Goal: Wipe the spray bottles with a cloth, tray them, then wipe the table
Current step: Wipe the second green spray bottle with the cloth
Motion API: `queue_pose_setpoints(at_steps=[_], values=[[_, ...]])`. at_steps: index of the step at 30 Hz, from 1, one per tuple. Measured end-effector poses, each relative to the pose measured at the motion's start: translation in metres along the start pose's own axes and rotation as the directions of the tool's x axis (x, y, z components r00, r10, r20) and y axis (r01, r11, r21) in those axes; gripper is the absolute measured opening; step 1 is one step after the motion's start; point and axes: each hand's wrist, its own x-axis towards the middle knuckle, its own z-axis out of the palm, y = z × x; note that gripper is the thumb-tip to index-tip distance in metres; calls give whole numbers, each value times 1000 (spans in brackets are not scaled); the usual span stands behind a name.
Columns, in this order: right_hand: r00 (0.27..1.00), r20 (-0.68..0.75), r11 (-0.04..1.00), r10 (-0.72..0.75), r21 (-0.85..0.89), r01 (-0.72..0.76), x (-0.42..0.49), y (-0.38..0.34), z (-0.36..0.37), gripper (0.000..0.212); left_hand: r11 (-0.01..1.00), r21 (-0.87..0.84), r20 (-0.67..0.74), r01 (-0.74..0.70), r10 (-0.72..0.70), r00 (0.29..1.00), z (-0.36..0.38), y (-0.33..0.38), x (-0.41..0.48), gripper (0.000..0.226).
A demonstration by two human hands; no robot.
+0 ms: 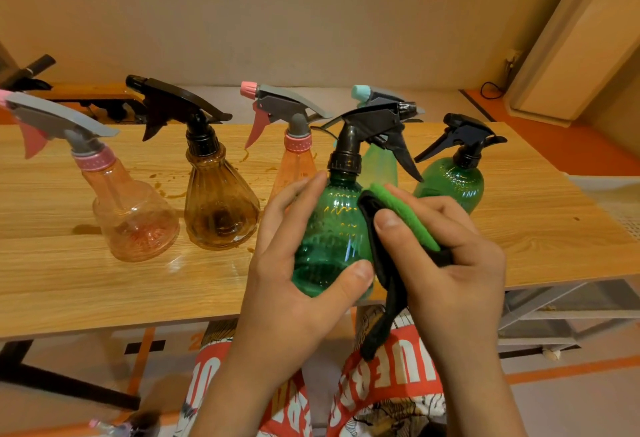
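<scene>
Green spray bottle (332, 228) is sitting in my left hand (287, 273) at the near edge of the desk (104, 284), right in front of me. I can't tell if its base is touching the top. Left fingers (294, 201) are wrapping round the far side of the belly, with the thumb pressing the near side low down, so a firm curl and not a full fist. My right hand (450, 256) is pinching a folded cloth (405, 218), green face out with black backing, thumb on top, and pressing it to the bottle's right shoulder. A black tail of it is hanging below the desk edge.

Risks, my guess: the plastic is looking smooth, so a hard rub from the right could be twisting it out of my one-hand hold and dropping it. Swinging it could be clipping the second green bottle (450, 183) or the pale green bottle (379, 162) just behind, as both are standing near. The cloth creeping up to the trigger might be firing a squirt.

Bottle is standing close to upright, long axis near vertical with a slight lean, neck up. Black nozzle is pointing right, and the trigger is hanging down on that same side.
</scene>
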Motion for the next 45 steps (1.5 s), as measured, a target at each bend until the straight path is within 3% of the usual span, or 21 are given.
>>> queue_pose_setpoints(at_steps=[4,16,21,24,27,29,33,40,45], values=[[997,-45,994,68,91,-64,4,0,2,24,1000,-18,6,-4,5,1000,2,1,0,80],[997,32,992,73,100,-76,6,-3,1,26,1000,1,3,-8,8,1000,2,-1,0,79],[992,-16,985,123,122,-120,7,-1,0,25,999,21,18,-35,34,999,6,-1,-1,81],[997,-24,990,78,119,-74,6,-3,1,28,993,-118,55,6,1,998,3,2,-1,87],[994,-80,986,80,150,-67,8,-3,-1,28,892,-440,149,100,-37,988,-3,2,-2,91],[992,-92,984,87,161,-71,9,-3,-3,26,865,-485,166,125,-50,985,-5,-1,-2,85],[989,-87,975,120,198,-101,8,1,-2,25,861,-484,172,155,-80,982,-5,-6,1,79],[967,-131,944,221,279,-178,4,5,3,22,913,-402,81,63,-33,996,-4,-2,2,78],[995,-4,972,100,213,-97,6,-4,-5,26,943,-331,10,21,-18,1000,-5,1,2,79]])
